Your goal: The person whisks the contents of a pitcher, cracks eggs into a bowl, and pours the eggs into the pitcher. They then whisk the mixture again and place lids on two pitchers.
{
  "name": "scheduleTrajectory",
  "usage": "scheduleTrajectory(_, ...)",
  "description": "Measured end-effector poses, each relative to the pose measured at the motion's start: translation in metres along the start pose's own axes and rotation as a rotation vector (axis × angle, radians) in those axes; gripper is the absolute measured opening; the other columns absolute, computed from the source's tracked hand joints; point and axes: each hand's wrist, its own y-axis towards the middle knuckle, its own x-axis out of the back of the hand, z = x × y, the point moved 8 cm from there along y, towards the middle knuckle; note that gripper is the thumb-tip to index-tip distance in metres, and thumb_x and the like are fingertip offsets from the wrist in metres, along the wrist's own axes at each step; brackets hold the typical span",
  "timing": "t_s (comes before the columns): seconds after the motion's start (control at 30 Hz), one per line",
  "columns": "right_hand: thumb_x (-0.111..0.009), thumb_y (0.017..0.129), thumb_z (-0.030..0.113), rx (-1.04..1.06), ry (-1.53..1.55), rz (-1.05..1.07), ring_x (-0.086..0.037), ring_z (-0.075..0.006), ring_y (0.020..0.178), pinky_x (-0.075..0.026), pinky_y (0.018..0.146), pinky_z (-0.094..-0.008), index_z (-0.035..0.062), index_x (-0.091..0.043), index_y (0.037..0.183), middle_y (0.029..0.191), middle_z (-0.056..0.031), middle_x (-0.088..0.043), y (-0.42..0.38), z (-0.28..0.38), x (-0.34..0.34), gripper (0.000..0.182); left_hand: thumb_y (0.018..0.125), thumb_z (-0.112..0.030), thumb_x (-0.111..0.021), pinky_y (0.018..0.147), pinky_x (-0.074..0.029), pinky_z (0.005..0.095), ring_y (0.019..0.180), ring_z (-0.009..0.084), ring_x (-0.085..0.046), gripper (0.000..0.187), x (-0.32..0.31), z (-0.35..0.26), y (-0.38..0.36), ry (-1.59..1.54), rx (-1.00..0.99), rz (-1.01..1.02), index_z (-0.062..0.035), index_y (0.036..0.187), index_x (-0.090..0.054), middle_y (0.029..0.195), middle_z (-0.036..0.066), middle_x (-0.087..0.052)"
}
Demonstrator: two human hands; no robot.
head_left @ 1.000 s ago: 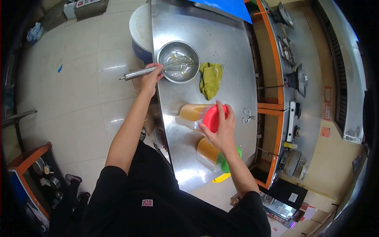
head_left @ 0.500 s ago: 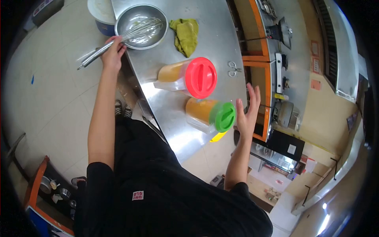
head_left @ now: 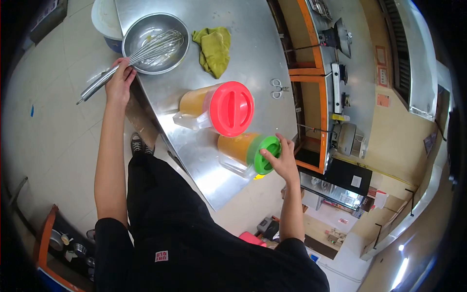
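Observation:
My left hand [head_left: 119, 85] closes around a metal whisk [head_left: 104, 82] at the bowl's near rim. The whisk's wires lie inside a steel mixing bowl [head_left: 181, 51], which has wet, pale residue on its inner wall. Across the green lid [head_left: 263, 166] of a clear pitcher [head_left: 233, 147] my right hand [head_left: 283, 158] has its thumb and fingers placed, gripping it. That pitcher contains orange-yellow liquid. Right beside it stands a larger pitcher [head_left: 194, 102] with similar liquid and a red lid [head_left: 233, 108].
All of this stands on a steel table [head_left: 170, 146]. A crumpled green cloth [head_left: 214, 51] and scissors [head_left: 277, 89] lie on it. A white-topped bucket [head_left: 104, 22] is beside the bowl. Beyond the table, an orange-framed counter [head_left: 322, 121] carries stoves and a wok [head_left: 343, 39].
My right hand has come from open in the air down onto the green lid. My left hand still holds the whisk at the bowl. The view has shifted slightly.

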Motion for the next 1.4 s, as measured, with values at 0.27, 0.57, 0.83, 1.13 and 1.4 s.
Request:
scheduleTrajectory(0.27,-0.086,0.06,0.053,0.0,-0.037,0.084,-0.05,-0.0424,0.119,-0.045,0.1,-0.0468,0.0022,-0.03,0.144,0.129,-0.0299,-0.041,-0.005,0.027,-0.003,0.113,0.087,-0.011,-0.072,0.08,-0.053,0.0288,0.086,0.0112,-0.062,0.02,-0.003,-0.003,0.0,0.019,-0.009,-0.02,-0.0114,0.102,-0.06,0.093,0.001,-0.065)
scheduleTrajectory(0.57,-0.089,0.058,0.043,0.041,-0.016,0.013,-0.048,-0.0434,0.118,-0.045,0.1,-0.0497,0.005,-0.032,0.143,0.128,-0.0282,-0.04,-0.018,0.041,0.005,0.109,0.089,-0.014,-0.07,0.085,-0.052,0.0298,0.092,0.0111,-0.062,0.016,-0.002,-0.003,0.005,0.058,-0.01,-0.001,-0.0119,0.1,-0.06,0.098,0.002,-0.064)
scheduleTrajectory(0.83,-0.086,0.06,0.031,0.056,-0.08,0.053,-0.041,-0.0483,0.123,-0.042,0.102,-0.0532,0.0075,-0.026,0.143,0.131,-0.0306,-0.035,-0.017,0.046,-0.002,0.105,0.089,-0.015,-0.07,0.084,-0.053,0.0294,0.091,0.0118,-0.062,0.019,-0.004,-0.001,0.007,0.059,-0.017,-0.003,-0.0113,0.105,-0.059,0.098,0.002,-0.064)
scheduleTrajectory(1.13,-0.086,0.059,0.03,0.029,-0.105,0.037,-0.041,-0.0463,0.121,-0.038,0.103,-0.055,0.009,-0.03,0.14,0.129,-0.0284,-0.037,-0.02,0.049,0.003,0.101,0.088,-0.015,-0.071,0.083,-0.052,0.0297,0.089,0.0118,-0.061,0.02,-0.008,-0.003,0.01,0.065,-0.006,-0.005,-0.0116,0.104,-0.059,0.096,0.001,-0.064)
scheduleTrajectory(1.4,-0.085,0.058,0.031,0.036,-0.119,0.046,-0.038,-0.0436,0.124,-0.034,0.106,-0.0538,0.0067,-0.031,0.138,0.129,-0.0267,-0.038,-0.018,0.052,0.002,0.099,0.086,-0.014,-0.073,0.079,-0.053,0.0284,0.082,0.0095,-0.059,0.014,-0.011,-0.006,0.008,0.05,0.003,-0.017,-0.0133,0.097,-0.063,0.089,-0.001,-0.063)
